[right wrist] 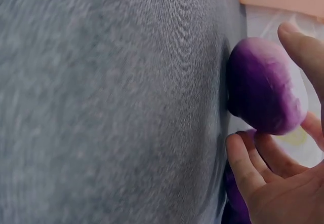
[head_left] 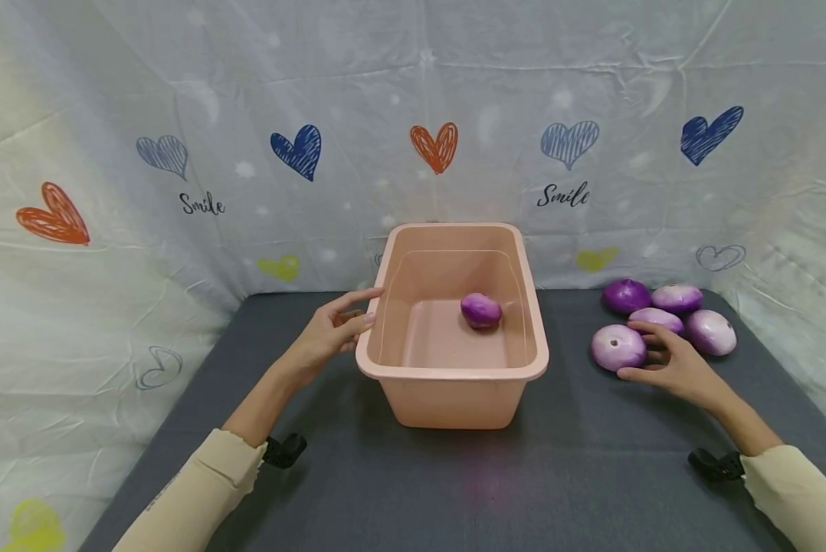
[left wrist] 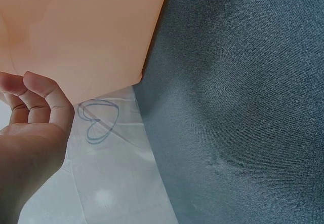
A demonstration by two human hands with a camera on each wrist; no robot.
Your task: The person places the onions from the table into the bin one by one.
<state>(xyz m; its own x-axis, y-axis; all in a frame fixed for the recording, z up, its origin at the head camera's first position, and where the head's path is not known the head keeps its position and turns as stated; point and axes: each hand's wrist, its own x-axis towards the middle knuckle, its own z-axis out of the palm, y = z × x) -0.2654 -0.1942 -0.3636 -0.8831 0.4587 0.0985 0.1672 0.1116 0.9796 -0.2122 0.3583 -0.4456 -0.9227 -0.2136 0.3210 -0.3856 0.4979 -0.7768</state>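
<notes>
- A peach tub stands upright on the dark table, its long sides running from six toward twelve o'clock in the head view.
- The left hand is at the tub's nine o'clock side, unclenched, its fingers loosely bent and the tips at the rim; how firmly they press I cannot tell.
- Inside the tub, a small purple onion lies alone, toward two o'clock on the floor.
- At the tub's three o'clock, well apart from it, five more onions form a close group on the table.
- The front onion, pale above and deep purple below, sits at the group's eight o'clock.
- The right hand reaches in from five o'clock, thumb and fingers spread around the front onion without clenching; in the right wrist view the thumb stands off its surface.
- The middle onion lies just behind those fingers.
- Around it are the dark onion at ten, the streaked onion at one and the outer onion at four.
- At twelve o'clock hangs a white curtain printed with hearts and "Smile".
</notes>
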